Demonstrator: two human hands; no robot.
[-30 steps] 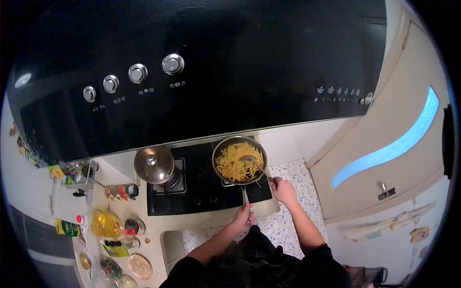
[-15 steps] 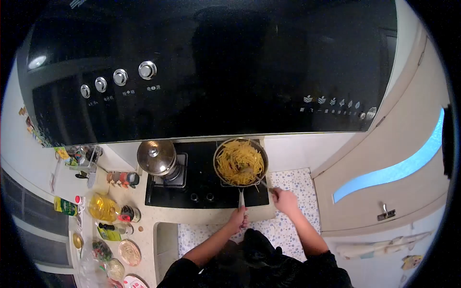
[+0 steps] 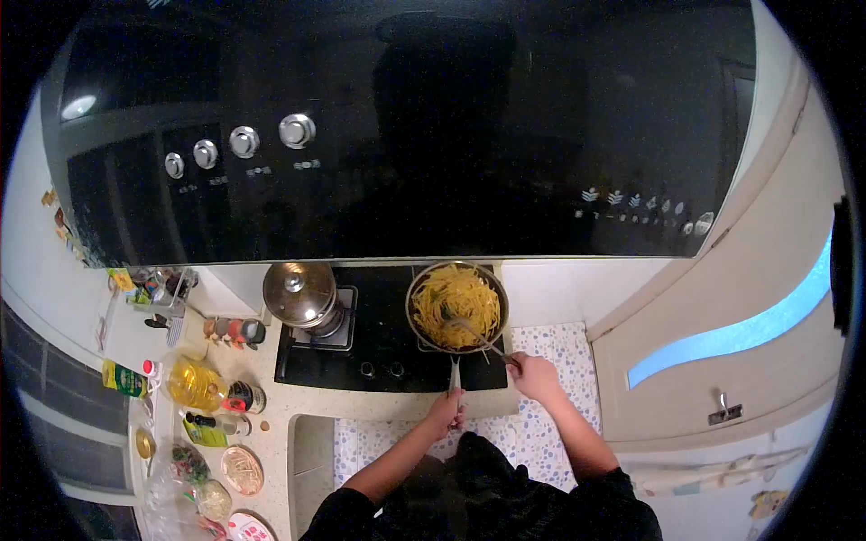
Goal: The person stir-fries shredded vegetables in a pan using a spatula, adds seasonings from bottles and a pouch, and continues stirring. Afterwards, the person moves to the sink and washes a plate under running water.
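A frying pan (image 3: 504, 302) full of yellow strips of food (image 3: 460, 298), like shredded potato, sits on the right burner of the black gas stove. My left hand (image 3: 446, 412) is closed around the pan's handle (image 3: 455, 374), which points toward me. To the right of the pan, my right hand (image 3: 537, 374) grips the end of a spatula (image 3: 484, 341). Its head rests among the strips in the lower middle of the pan, partly covered by them.
A lidded pot (image 3: 298, 298) stands on the left burner. Spice jars (image 3: 236, 332), an oil jug (image 3: 194, 383), bottles and several plates of food line the left counter. Above the stove hangs a black range hood (image 3: 433, 162). A sink (image 3: 311, 451) lies front left.
The spatula's head has shifted left within the pan, pushing through the strips, and more of its shaft shows. My left hand keeps its hold on the handle. The view has shifted slightly.
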